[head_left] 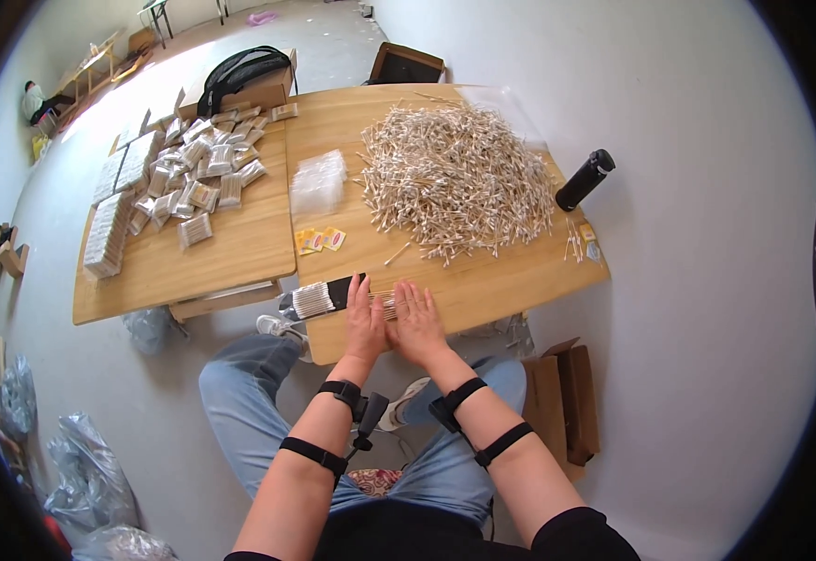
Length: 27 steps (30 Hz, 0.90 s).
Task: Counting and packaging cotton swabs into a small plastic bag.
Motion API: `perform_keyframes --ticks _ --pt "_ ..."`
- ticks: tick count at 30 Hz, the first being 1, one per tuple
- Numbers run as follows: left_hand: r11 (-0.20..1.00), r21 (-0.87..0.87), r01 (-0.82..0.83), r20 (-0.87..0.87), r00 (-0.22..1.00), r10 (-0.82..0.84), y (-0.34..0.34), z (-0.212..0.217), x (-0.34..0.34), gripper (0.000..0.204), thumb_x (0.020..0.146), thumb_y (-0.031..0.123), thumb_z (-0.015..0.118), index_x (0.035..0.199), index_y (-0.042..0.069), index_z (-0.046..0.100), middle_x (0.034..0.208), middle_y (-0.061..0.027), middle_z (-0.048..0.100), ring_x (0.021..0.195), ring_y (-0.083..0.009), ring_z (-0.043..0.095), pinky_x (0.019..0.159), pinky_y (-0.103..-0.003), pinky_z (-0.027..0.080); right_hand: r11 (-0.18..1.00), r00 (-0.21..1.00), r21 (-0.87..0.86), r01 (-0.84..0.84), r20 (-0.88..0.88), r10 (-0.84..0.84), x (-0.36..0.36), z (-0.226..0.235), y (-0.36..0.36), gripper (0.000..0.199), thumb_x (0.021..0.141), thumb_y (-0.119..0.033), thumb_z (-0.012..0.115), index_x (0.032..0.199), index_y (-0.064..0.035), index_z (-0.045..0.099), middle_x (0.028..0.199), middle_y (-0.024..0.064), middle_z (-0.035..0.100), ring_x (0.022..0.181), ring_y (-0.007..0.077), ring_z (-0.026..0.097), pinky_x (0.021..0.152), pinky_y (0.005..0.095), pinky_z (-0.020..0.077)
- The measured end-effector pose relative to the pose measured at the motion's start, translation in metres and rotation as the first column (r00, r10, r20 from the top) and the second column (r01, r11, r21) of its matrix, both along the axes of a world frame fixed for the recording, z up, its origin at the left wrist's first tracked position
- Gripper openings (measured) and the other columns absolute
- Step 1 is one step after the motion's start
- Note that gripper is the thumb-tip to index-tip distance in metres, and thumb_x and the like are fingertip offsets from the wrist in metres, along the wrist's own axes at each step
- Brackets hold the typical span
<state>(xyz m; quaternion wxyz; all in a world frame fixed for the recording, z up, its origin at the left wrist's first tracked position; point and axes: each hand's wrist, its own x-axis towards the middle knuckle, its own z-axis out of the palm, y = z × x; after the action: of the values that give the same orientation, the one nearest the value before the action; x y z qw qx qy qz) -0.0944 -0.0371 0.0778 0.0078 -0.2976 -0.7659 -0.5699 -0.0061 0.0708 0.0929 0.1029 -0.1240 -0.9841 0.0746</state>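
Head view: your left hand (366,323) and right hand (417,323) lie flat, fingers outstretched, grasping nothing. The small row of thin wooden cotton swabs (386,304) sits between and under your fingertips — long axes pointing away from you, both hands equally near.

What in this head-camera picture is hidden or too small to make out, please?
- The sticks under the left hand and right hand: the flat palms cover most of them, so their number and whether they are gripped cannot be told.
- The small coloured cards: too small to read.
- The packed bundles on the left table: contents too small to make out.
- The cardboard box: its inside is hidden by its flaps.
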Motion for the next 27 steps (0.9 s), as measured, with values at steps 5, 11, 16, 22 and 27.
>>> perform_keyframes --ticks 5,11,16,22,27 --pt "0.996 -0.085 -0.005 -0.149 0.989 -0.008 -0.016 -0.008 -0.010 0.048 0.099 0.021 0.052 0.144 0.004 0.044 0.154 -0.0215 0.033 0.143 -0.0369 0.032 0.116 -0.045 0.027 1.000 0.994 -0.010 0.021 -0.111 -0.022 0.010 0.002 0.018 0.077 0.093 -0.042 0.055 0.150 0.0030 0.030 0.152 0.0217 0.037 0.144 0.0337 0.033 0.119 0.0518 0.0188" --pt "0.810 -0.587 0.005 -0.325 0.914 -0.242 -0.028 0.005 0.007 0.055 0.097 0.034 0.053 0.146 0.009 0.045 0.157 -0.0143 0.032 0.147 -0.0327 0.026 0.119 -0.051 0.018 0.999 0.994 -0.044 -0.012 -0.112 0.007 0.018 0.006 0.023 0.072 0.094 -0.039 0.055 0.149 0.0022 0.031 0.152 0.0206 0.039 0.143 0.0326 0.034 0.120 0.0479 0.0198" --pt "0.750 -0.661 -0.003 -0.364 0.876 -0.317 -0.034 0.009 0.015 0.059 0.098 0.039 0.050 0.149 0.011 0.041 0.159 -0.0136 0.030 0.148 -0.0306 0.023 0.121 -0.050 0.012 0.999 0.996 -0.037 -0.007 -0.094 0.003 0.019 0.005 0.022 0.069 0.095 -0.038 0.054 0.148 0.0018 0.035 0.152 0.0192 0.039 0.143 0.0314 0.034 0.120 0.0476 0.0192" --pt "0.719 -0.694 -0.023 -0.330 0.898 -0.291 -0.025 0.011 0.014 0.061 0.098 0.041 0.049 0.150 0.011 0.040 0.159 -0.0139 0.029 0.149 -0.0309 0.021 0.121 -0.051 0.010 1.000 0.996 -0.020 0.008 -0.089 -0.010 0.017 0.006 0.020 0.069 0.094 -0.039 0.054 0.147 0.0016 0.036 0.152 0.0187 0.040 0.144 0.0310 0.033 0.120 0.0476 0.0189" --pt "0.711 -0.701 -0.054 -0.339 0.902 -0.266 -0.020 0.010 0.016 0.062 0.098 0.042 0.048 0.150 0.010 0.039 0.160 -0.0146 0.028 0.150 -0.0311 0.020 0.121 -0.052 0.008 1.000 0.997 -0.013 0.013 -0.076 -0.014 0.017 0.005 0.020 0.070 0.093 -0.038 0.055 0.148 0.0010 0.036 0.152 0.0184 0.040 0.144 0.0307 0.033 0.120 0.0477 0.0185"
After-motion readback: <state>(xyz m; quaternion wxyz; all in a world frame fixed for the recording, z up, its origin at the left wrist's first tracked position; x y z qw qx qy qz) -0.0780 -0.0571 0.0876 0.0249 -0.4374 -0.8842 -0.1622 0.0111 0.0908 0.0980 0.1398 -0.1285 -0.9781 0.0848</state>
